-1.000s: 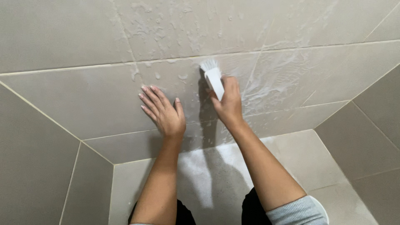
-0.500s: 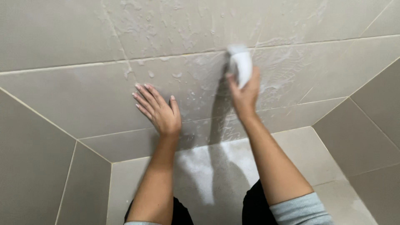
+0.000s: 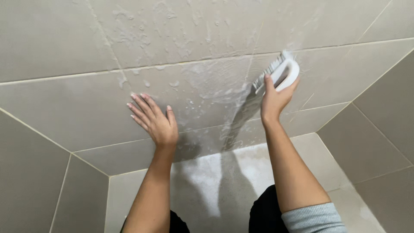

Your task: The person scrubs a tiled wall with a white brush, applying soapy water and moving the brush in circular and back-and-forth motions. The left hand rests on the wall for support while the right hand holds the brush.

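My right hand (image 3: 273, 100) grips a white scrubbing brush (image 3: 280, 73) by its looped handle, with the bristles pressed against the soapy beige tiled wall (image 3: 77, 108). The brush sits just below a horizontal grout line at the upper right. My left hand (image 3: 154, 121) lies flat on the wall with its fingers spread, lower and to the left of the brush. White suds (image 3: 207, 82) cover the tiles between and above both hands.
The tiled side walls (image 3: 26, 181) close in at left and right. A wet, pale floor (image 3: 215, 181) lies below the wall, with my dark trousers (image 3: 265, 211) at the bottom edge.
My right hand has carried the brush to the right and slightly up along the wall. My left hand has stayed flat on the tile.
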